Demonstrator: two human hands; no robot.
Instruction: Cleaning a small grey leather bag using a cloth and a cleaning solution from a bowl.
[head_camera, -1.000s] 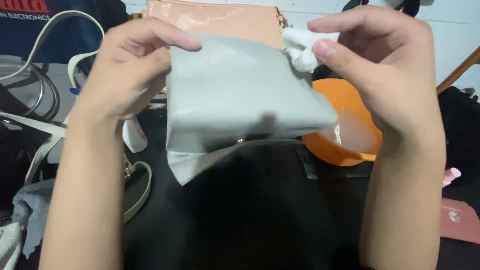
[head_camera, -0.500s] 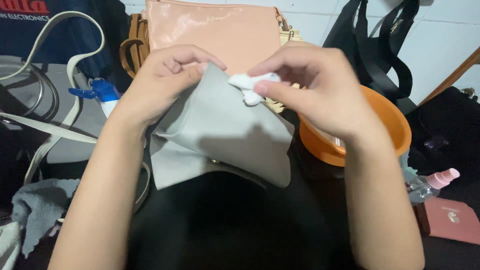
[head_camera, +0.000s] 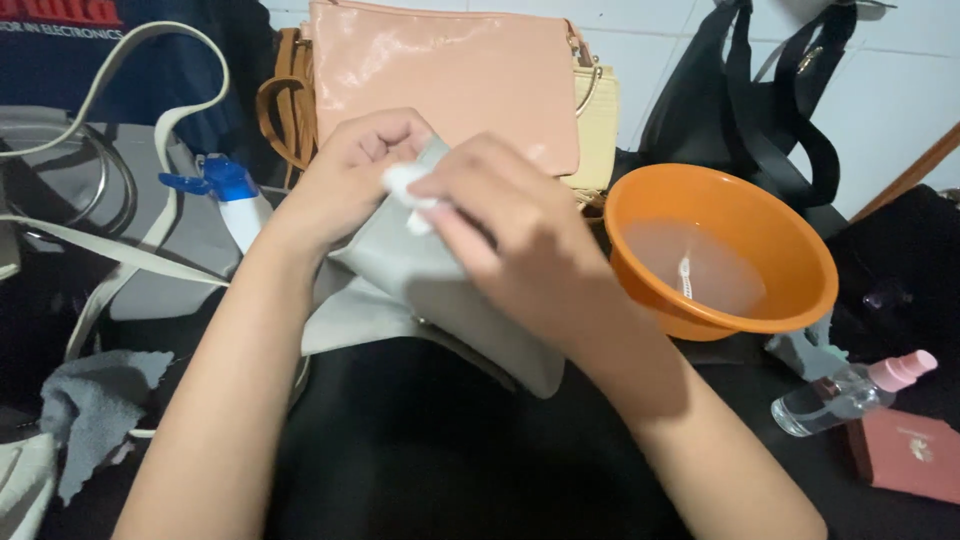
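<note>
My left hand (head_camera: 345, 180) grips the upper edge of a flat grey pouch (head_camera: 440, 300), holding it tilted over a black surface. My right hand (head_camera: 510, 235) lies across the pouch's face, its fingertips pinching a small white wad (head_camera: 405, 190) pressed against the pouch near my left thumb. Most of the pouch's middle is hidden under my right hand. The white wad is only partly visible.
An orange bowl (head_camera: 790, 240) with cloudy water stands to the right. A pink handbag (head_camera: 450, 80) leans at the back, black bags (head_camera: 750, 110) beside it. A blue-topped spray bottle (head_camera: 235, 200), grey cloth (head_camera: 95, 400), small clear bottle (head_camera: 850, 390) and red box (head_camera: 910, 450) lie around.
Both hands have lowered the pouch from near the camera down toward the surface. My right hand has slid left over the pouch with the white wad, now close to my left hand.
</note>
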